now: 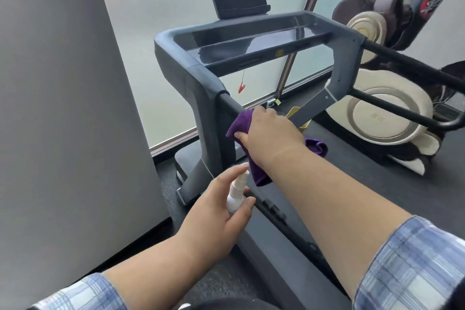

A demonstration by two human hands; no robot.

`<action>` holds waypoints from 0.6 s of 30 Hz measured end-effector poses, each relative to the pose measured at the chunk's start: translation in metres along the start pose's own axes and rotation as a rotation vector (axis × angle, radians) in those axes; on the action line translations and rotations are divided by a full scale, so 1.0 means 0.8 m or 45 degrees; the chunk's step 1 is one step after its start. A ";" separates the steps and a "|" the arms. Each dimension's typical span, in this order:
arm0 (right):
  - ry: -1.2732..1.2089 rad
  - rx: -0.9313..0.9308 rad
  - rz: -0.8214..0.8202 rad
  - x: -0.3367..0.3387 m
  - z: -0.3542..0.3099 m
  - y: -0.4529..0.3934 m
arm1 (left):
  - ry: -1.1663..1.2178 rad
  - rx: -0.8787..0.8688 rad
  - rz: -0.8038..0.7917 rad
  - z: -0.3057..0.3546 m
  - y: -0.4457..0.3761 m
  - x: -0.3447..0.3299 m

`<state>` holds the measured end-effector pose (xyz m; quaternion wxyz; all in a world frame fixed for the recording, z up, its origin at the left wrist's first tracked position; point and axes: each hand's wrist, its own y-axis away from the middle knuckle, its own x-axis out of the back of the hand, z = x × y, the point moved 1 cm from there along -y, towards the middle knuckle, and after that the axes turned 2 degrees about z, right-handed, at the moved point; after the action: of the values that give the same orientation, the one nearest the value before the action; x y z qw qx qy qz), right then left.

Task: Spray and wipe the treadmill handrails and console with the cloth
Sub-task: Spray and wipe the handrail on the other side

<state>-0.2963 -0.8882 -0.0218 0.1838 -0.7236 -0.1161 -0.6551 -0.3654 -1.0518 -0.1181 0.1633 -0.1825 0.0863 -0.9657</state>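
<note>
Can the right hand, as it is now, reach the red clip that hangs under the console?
Probably yes. The right hand grips the purple cloth on the black left handrail, just below the small red hanging clip, and nothing stands between them.

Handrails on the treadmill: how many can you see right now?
2. The left handrail is under the right hand and purple cloth; the right handrail runs off the frame's right edge.

Purple cloth (241, 123) fuzzy; handrail (230, 103) matt black; console (254, 43) glossy; spray bottle (236, 196) white plastic.
</note>
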 end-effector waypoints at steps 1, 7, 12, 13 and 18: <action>0.012 0.009 0.014 -0.003 -0.012 -0.014 | 0.009 0.007 -0.001 -0.009 -0.007 0.009; 0.107 0.039 0.063 -0.013 -0.076 -0.075 | -0.043 -0.055 0.008 -0.033 -0.049 0.054; 0.132 0.037 0.064 -0.009 -0.071 -0.070 | 0.056 -0.198 -0.005 -0.013 -0.094 0.071; 0.112 0.019 0.043 -0.006 -0.065 -0.065 | 0.062 -0.250 0.000 -0.009 -0.105 0.072; -0.066 -0.140 -0.095 0.011 -0.015 -0.019 | -0.018 -0.330 -0.025 0.011 -0.144 0.055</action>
<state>-0.3121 -0.8800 -0.0100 0.1160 -0.7446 -0.1115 -0.6478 -0.4335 -0.9602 -0.0700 0.1295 -0.2096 0.2074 -0.9467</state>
